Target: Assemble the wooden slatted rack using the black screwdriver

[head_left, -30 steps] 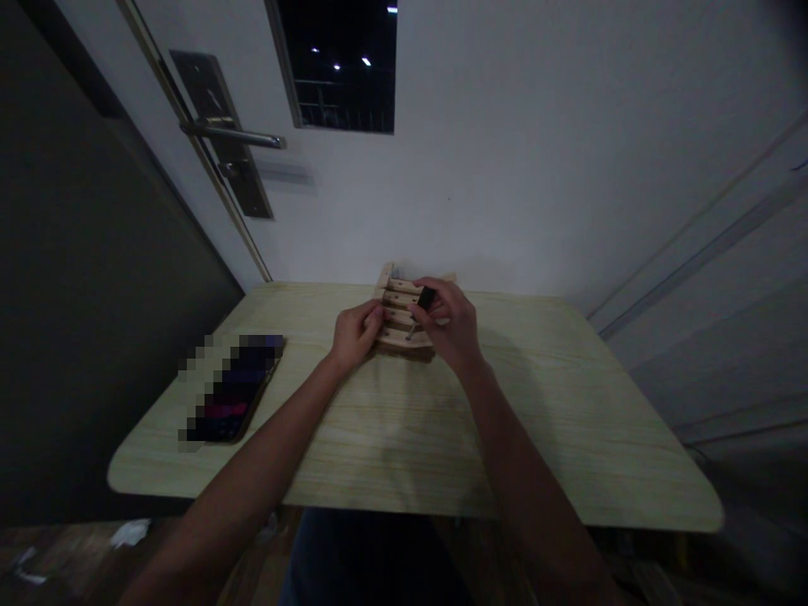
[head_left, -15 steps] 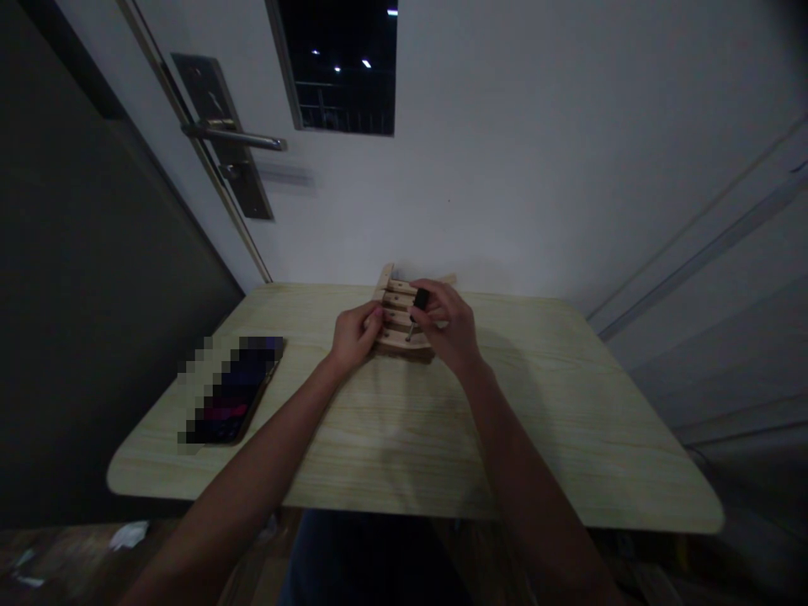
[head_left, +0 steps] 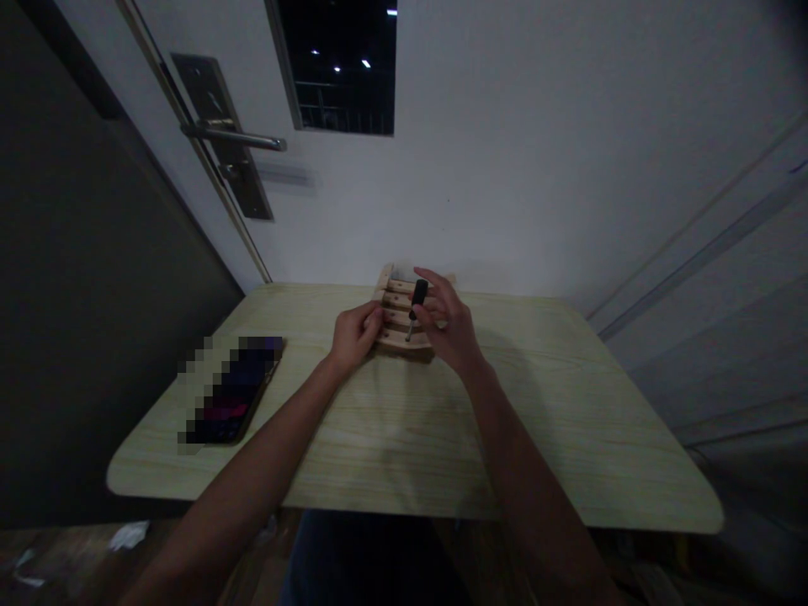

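Observation:
A small slatted wooden piece [head_left: 399,338] with several pale slats and dark holes rests on the table. My left hand [head_left: 354,335] grips its left edge, fingers closed. In my right hand [head_left: 453,330] is a screwdriver [head_left: 419,296] with a black handle and a thin metal shaft. The shaft points down and its tip meets the nearest slat, right of that slat's middle. My right index finger is lifted off the handle, while the thumb and other fingers stay around it. The far right part of the wooden piece is hidden behind my right hand.
The light wood-grain table [head_left: 568,421] ends against a white door [head_left: 536,168]. A phone [head_left: 236,396], partly pixelated, lies at the table's left. A metal door handle [head_left: 243,138] and a dark window [head_left: 347,67] are beyond. Scraps of white paper [head_left: 130,535] lie on the floor.
My right index finger has lifted and straightened away from the screwdriver handle, so more of the handle shows. My left hand and the wooden piece have stayed put.

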Demonstrator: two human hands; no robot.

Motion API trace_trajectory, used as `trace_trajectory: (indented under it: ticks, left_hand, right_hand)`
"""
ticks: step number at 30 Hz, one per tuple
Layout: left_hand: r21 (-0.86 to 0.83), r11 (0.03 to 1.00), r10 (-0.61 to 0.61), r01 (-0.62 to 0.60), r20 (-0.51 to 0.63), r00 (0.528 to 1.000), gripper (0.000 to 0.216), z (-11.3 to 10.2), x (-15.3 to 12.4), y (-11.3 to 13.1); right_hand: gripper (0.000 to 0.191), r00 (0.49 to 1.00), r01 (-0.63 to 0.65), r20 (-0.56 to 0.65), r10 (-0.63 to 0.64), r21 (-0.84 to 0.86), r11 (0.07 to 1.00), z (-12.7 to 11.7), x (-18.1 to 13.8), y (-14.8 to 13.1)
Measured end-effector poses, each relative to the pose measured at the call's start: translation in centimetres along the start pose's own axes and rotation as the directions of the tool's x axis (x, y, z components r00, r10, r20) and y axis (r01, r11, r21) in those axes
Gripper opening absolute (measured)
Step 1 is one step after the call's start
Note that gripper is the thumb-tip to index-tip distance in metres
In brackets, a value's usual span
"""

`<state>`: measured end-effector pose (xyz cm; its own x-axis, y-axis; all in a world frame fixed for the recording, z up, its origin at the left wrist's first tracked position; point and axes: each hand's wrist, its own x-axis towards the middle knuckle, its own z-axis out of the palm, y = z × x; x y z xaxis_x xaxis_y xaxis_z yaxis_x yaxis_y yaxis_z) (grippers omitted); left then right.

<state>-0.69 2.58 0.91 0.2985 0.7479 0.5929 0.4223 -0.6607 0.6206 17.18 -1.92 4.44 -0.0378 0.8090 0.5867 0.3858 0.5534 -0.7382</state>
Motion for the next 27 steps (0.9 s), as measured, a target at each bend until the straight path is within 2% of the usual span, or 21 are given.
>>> trace_trajectory:
  ticks: [2,6,8,12,15,20,27]
  left_hand:
    - [-0.005,1.0,-0.002,0.002,0.009,1.0,0.041,0.01,0.01,-0.05]
    - [-0.007,1.0,-0.009,0.009,0.015,1.0,0.041,-0.01,0.02,-0.07]
    - [-0.005,1.0,-0.009,0.009,0.018,1.0,0.041,-0.04,0.01,-0.05]
    - [0.008,1.0,-0.014,0.014,0.022,1.0,0.041,-0.07,0.02,-0.05]
    - [0.001,1.0,-0.017,0.017,0.022,1.0,0.041,-0.07,0.03,-0.05]
    - [0.0,1.0,-0.012,0.012,0.023,1.0,0.041,-0.09,0.06,0.07]
    - [0.002,1.0,-0.015,0.015,0.023,1.0,0.042,-0.07,0.08,0.05]
  right_hand:
    - [0.045,0.999,0.008,-0.035,-0.009,-0.045,0.999,0.06,0.04,0.06]
    - [0.032,0.995,0.048,-0.08,-0.061,-0.158,0.986,0.08,0.01,0.26]
    - [0.033,0.997,0.034,-0.07,-0.045,-0.144,0.989,0.05,-0.05,0.17]
    - [0.043,1.0,0.018,0.026,-0.017,-0.04,0.999,-0.13,-0.18,-0.25]
    - [0.046,0.997,-0.009,0.078,0.011,-0.033,0.999,-0.24,-0.26,-0.2]
    - [0.045,0.998,-0.025,0.047,0.03,-0.092,0.995,-0.14,-0.26,0.2]
    - [0.039,1.0,-0.013,0.004,0.013,-0.079,0.997,0.13,-0.14,0.1]
